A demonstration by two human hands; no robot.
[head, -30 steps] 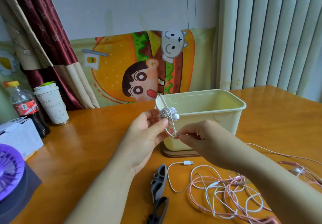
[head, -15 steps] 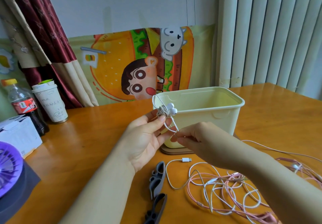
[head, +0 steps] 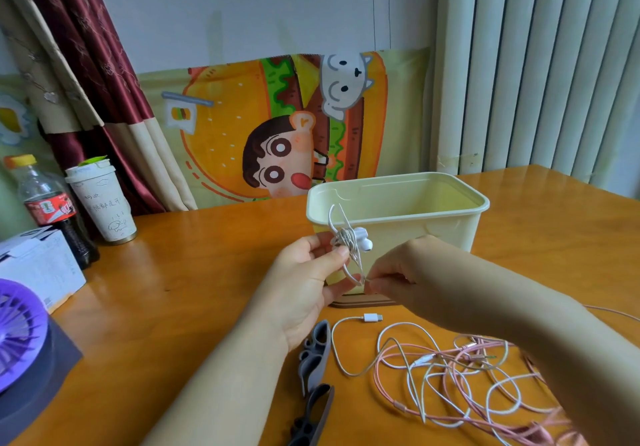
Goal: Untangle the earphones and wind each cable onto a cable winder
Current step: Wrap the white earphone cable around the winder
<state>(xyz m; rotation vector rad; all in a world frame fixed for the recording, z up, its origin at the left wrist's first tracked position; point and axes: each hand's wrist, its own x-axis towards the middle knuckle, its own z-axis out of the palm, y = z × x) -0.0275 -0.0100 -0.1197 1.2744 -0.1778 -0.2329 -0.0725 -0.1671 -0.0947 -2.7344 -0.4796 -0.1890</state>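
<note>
My left hand [head: 304,282] holds up a white earphone bundle [head: 349,241], its cable wound in tight turns with an earbud [head: 363,241] sticking out to the right. My right hand [head: 408,272] pinches the loose cable end just below the bundle. Both hands hover in front of the cream bin. On the table below lies a tangle of pink and white cables [head: 450,379], with a white plug [head: 372,317] at its near-left end. Two grey cable winders [head: 315,355] [head: 311,418] lie left of the tangle.
A cream plastic bin [head: 450,223] stands on a brown base behind my hands. At the left are a cola bottle [head: 48,206], a paper cup [head: 104,203], a white box [head: 38,265] and a purple fan [head: 20,334]. A curtain and blinds hang behind the wooden table [head: 173,307].
My hands and the white bundle have stayed almost in place. My right hand's pinch has slid closer under the bundle, drawing the loose cable end tighter.
</note>
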